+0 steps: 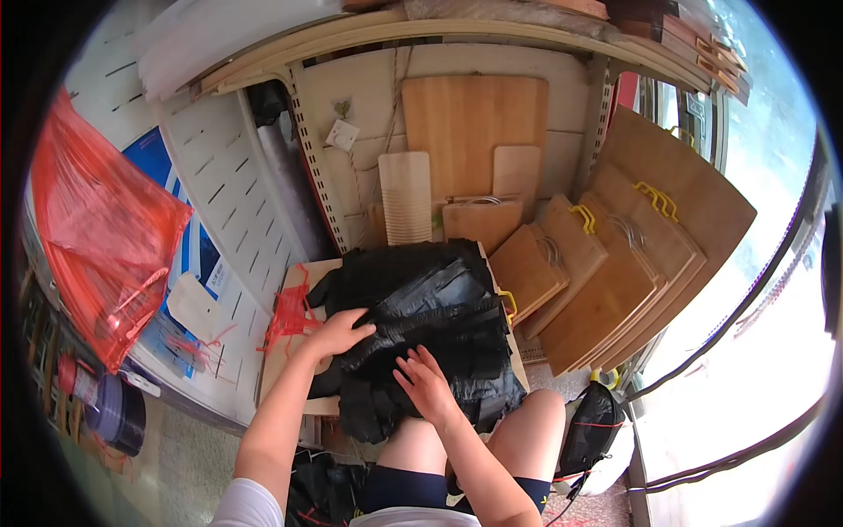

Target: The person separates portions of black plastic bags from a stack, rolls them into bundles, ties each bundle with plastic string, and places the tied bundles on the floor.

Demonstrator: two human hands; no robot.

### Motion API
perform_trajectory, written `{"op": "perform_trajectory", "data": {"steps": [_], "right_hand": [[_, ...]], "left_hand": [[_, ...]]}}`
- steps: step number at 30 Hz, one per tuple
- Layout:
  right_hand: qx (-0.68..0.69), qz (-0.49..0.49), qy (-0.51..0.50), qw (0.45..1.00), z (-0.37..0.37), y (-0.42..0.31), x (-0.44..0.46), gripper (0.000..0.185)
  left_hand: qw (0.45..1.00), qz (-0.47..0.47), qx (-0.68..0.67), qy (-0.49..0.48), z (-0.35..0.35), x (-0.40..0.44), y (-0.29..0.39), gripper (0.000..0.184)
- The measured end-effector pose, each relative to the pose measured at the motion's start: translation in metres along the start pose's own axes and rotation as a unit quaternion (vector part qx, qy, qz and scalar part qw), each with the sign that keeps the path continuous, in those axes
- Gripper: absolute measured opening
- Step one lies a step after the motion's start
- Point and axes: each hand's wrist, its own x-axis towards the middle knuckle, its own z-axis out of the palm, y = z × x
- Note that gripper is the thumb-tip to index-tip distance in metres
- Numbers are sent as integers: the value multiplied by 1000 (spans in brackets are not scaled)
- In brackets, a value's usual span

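Observation:
A pile of black plastic bags (pixel 421 272) lies on a wooden board in front of me, its near edge drooping toward my legs. My left hand (pixel 341 334) rests on the left side of the pile, fingers stretched out and slightly apart, touching a folded bag. Over the near middle of the pile is my right hand (pixel 428 384), its fingers spread with nothing between them. Whether its fingertips touch the plastic I cannot tell. Beside my left hand, red plastic strips (pixel 291 312) lie at the board's left edge.
Wooden cutting boards (pixel 606 316), several with yellow handles, lean at the right. A large board (pixel 474 123) stands at the back. On the left hangs a red plastic bag (pixel 105 228) beside a slotted white panel (pixel 224 176). A black bag (pixel 588 430) sits by my right knee.

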Motion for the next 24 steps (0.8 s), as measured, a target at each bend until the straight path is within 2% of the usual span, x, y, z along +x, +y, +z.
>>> {"op": "perform_trajectory", "data": {"steps": [1,3,6,9,10,11,12,13,14,15,17,19,24], "right_hand": [[16,9,1,1000,0,-1,4,70],[50,29,4,998,3,-1,9,67],[28,26,14,999,9,4,10,58],[-16,13,32,999,13,8,9,52],[-24,4,35,999,11,12,12,43],[-32,-12,26,999,8,16,15,35],[-61,-10,10,998,7,15,17,26],[-63,-44,0,997,20,10,9,17],[-84,-52,-19,995,14,12,12,17],[-118,-58,-18,991,16,11,8,15],[-132,-39,14,990,9,14,10,11],[-187,-28,-4,982,4,9,6,16],[-427,-73,-77,898,-17,-10,8,26]], "left_hand": [[999,-15,-38,-36,1,-2,3,41],[997,-19,-64,-42,8,-6,-6,39],[993,-43,-97,-45,13,-16,-1,40],[996,5,-42,-84,13,-23,8,46],[995,28,-49,-82,14,-27,15,59],[997,34,3,-64,16,-32,27,71],[997,1,49,-58,15,-38,45,79],[994,30,96,-29,18,-43,58,82],[989,41,143,8,40,-41,25,88],[984,-13,176,13,44,-46,38,87],[970,10,230,73,57,-55,38,67],[962,37,243,115,66,-61,38,58],[950,128,271,84,71,-80,41,46]]}}
